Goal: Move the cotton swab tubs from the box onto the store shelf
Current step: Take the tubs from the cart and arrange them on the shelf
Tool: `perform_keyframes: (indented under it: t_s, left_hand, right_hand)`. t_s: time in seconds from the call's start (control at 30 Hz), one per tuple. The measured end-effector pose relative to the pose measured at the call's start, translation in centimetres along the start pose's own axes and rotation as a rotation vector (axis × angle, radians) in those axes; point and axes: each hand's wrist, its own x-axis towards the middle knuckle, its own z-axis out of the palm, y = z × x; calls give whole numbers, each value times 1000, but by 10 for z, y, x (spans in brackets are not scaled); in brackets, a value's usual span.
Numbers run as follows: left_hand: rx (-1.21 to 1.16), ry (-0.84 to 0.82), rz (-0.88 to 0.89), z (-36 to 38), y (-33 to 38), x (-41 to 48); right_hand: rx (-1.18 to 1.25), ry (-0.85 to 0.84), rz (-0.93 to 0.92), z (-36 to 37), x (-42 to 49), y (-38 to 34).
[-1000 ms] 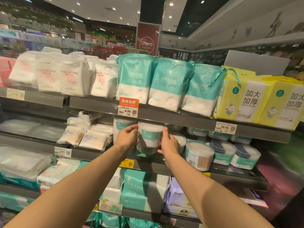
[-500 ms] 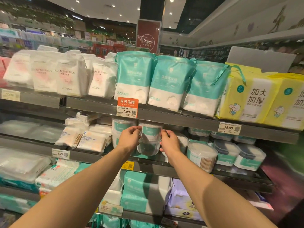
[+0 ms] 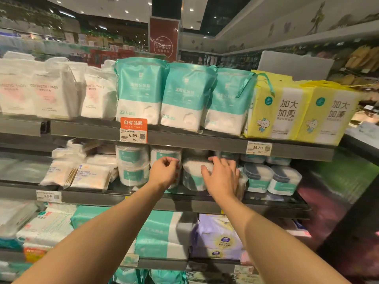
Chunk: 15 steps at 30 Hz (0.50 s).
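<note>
Round clear cotton swab tubs with teal labels stand on the middle shelf (image 3: pixel 184 198). One tub (image 3: pixel 165 155) is stacked on another, just right of a two-tub stack (image 3: pixel 132 167). My left hand (image 3: pixel 164 174) is in front of that stack, its loosely curled fingertips touching the upper tub. To the right, my right hand (image 3: pixel 222 178) lies with spread fingers against a blurred tub (image 3: pixel 193 177), thumb on its top. More tubs (image 3: pixel 284 179) stand further right. The box is out of view.
The top shelf (image 3: pixel 184 138) just above the tubs holds teal pad bags (image 3: pixel 141 91), white cosmetic pad bags and yellow packs (image 3: pixel 287 109). Flat swab packets (image 3: pixel 90 175) lie left of the tubs. Tissue packs fill the lower shelf.
Both hands held one tub on top of another. That tub now stands stacked; my left hand has eased off it and my right hand has moved right onto the neighbouring tub.
</note>
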Motion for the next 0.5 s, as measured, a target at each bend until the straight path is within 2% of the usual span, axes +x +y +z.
perform_keyframes:
  t_s: [0.1, 0.23, 0.33, 0.5]
  left_hand:
    - [25, -58, -4, 15, -4, -6]
    - [57, -118, -9, 29, -7, -18]
    - [58, -159, -37, 36, -9, -23]
    - [101, -271, -59, 49, -12, -31]
  right_hand:
    - [-199, -154, 118, -8, -7, 35]
    - [-35, -273, 223, -10, -15, 64]
    - [160, -192, 223, -16, -19, 71]
    - [594, -45, 335, -39, -27, 74]
